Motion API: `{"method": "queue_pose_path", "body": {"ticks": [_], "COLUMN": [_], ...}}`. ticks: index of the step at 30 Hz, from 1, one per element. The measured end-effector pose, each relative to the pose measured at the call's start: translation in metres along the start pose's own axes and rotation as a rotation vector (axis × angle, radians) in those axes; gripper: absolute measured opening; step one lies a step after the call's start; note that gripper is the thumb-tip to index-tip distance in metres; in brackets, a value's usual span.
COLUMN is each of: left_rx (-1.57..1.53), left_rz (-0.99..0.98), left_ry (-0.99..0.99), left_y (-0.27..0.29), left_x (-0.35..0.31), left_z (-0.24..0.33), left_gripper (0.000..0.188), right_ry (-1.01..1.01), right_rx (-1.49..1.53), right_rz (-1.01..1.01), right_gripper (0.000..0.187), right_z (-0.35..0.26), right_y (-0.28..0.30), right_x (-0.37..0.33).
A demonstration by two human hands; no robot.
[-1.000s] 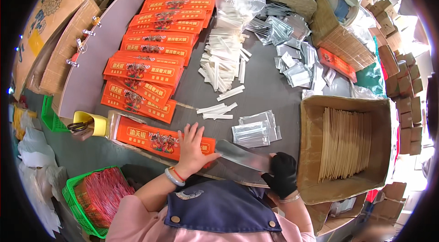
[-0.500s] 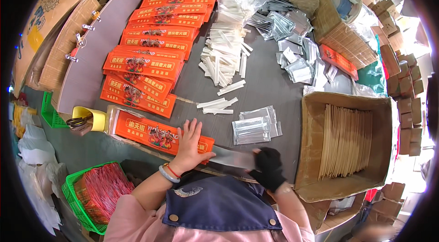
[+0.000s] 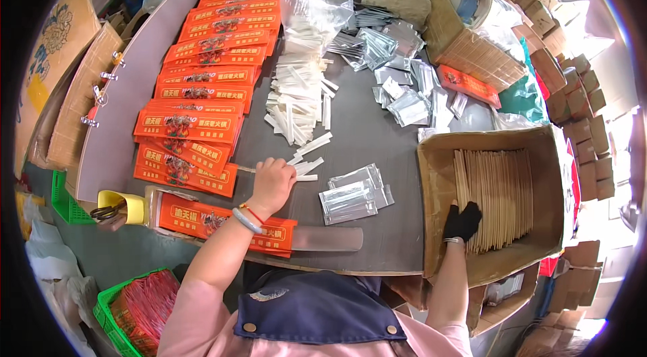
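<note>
My left hand [image 3: 273, 185] reaches over the table, its fingers drawn together at the near end of a few loose white strips [image 3: 311, 167]; the fingertips are partly hidden. My right hand [image 3: 462, 221], in a black fingerless glove, is inside the cardboard box [image 3: 431, 249], fingers curled against the left side of the thin wooden chopsticks [image 3: 502, 195]. Beneath my left forearm lies a stack of red printed sleeves [image 3: 195, 217] at the near edge. A translucent flat strip [image 3: 330, 239] sticks out from its right end. Clear flat packets [image 3: 350, 198] lie between my hands.
Overlapping red sleeves [image 3: 195, 87] line the table's left side. Beyond my left hand is a heap of white strips [image 3: 296, 97]; silvery packets [image 3: 404, 87] are piled farther right. A yellow holder [image 3: 138, 202] with scissors stands at the left edge. A green basket [image 3: 108, 310] sits below.
My left hand has left the red sleeve stack and moved up to the white strips. My right hand has let go of the translucent strip and moved right into the box. The whole view has shifted.
</note>
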State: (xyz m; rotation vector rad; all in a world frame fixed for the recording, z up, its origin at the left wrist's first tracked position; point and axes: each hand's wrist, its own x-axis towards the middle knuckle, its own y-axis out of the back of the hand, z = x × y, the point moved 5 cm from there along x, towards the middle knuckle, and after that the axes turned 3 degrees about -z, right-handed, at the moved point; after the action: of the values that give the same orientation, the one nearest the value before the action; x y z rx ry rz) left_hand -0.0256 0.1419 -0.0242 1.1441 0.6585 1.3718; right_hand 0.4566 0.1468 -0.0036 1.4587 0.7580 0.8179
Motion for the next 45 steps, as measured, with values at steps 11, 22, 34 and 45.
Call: {"method": "queue_pose_path", "body": {"ticks": [11, 22, 34, 45], "left_rx": [-0.247, -0.665, -0.186, -0.208], "left_rz": [-0.135, -0.501, -0.357, -0.280], "left_ry": [0.088, 0.168, -0.054, -0.091], "left_y": [-0.020, 0.019, 0.036, 0.020], "left_x": [0.002, 0.013, -0.086, -0.068], "left_z": [0.084, 0.081, 0.059, 0.082], "left_gripper": [0.022, 0.016, 0.070, 0.068], "right_ry": [0.282, 0.157, 1.082, 0.857], "right_rx": [0.182, 0.050, 0.243, 1.016], "right_rz": [0.048, 0.122, -0.520, -0.457], "right_gripper": [0.027, 0.016, 0.022, 0.022], "right_z": [-0.010, 0.015, -0.116, -0.171], "right_y": [0.007, -0.015, 0.002, -0.042], "right_x": [-0.058, -0.059, -0.174, -0.221]}}
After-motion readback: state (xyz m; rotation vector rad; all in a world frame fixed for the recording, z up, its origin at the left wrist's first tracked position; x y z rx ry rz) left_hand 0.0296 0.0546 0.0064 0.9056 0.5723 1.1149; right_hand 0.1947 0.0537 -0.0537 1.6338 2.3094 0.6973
